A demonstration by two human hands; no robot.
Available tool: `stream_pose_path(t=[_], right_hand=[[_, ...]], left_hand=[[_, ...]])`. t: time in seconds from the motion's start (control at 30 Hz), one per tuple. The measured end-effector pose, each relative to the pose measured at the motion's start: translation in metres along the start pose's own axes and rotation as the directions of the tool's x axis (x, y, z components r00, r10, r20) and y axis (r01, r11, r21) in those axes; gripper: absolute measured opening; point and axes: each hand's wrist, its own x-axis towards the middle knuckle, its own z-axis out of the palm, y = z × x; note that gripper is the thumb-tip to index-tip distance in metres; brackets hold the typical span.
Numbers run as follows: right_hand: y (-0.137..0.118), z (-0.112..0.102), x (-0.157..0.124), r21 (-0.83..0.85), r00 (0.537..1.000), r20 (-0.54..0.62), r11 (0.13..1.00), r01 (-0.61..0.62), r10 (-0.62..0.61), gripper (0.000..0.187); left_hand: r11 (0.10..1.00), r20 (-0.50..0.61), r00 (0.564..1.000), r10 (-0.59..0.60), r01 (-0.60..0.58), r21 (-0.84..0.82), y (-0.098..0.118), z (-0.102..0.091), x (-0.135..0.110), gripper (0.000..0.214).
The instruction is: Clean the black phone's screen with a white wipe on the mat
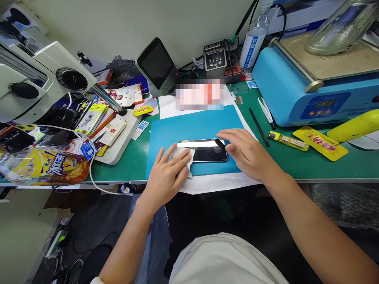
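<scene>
A dark-screened smartphone (209, 153) lies flat on the blue mat (166, 133), its screen reflecting light. My left hand (169, 173) presses a white tissue (190, 157) against the phone's left end, with fingers stretched over it and a ring on one finger. Part of the tissue is hidden under these fingers. At the phone's right end is my right hand (248, 157), its thumb and fingertips apart and holding nothing. Whether its fingertips touch the phone's edge, I cannot tell.
Right of the mat are a black pen-like tool (259, 127), white tweezers (265, 111), a yellow tube (288, 141) and a blue heating plate (296, 94). To the left are a microscope arm (65, 75), a drink bottle (47, 166) and a white cable. A screen device (158, 67) stands behind.
</scene>
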Motion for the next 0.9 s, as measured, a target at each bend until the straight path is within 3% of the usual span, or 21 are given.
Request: stream_pose_path(t=[0.23,0.43,0.7,0.9], right_hand=[[-0.001,0.0,0.0,-0.009,1.0,0.0,1.0,0.005,-0.005,0.074],[0.001,0.001,0.001,-0.011,1.0,-0.006,1.0,0.011,-0.011,0.074],[-0.001,0.0,0.0,-0.011,1.0,-0.008,1.0,0.02,-0.02,0.07],[0.0,0.001,0.0,-0.007,1.0,-0.008,1.0,0.016,-0.016,0.073]], left_hand=[[0.997,-0.073,0.997,0.026,-0.02,0.07,0.02,0.007,0.012,0.042],[0.997,-0.075,0.996,0.04,-0.034,0.075,0.016,0.012,0.036,0.042],[0.998,-0.124,0.992,0.021,-0.014,0.06,0.034,0.009,0.012,0.04],[0.995,-0.156,0.988,-0.005,0.02,0.098,0.035,0.016,0.032,0.04]])
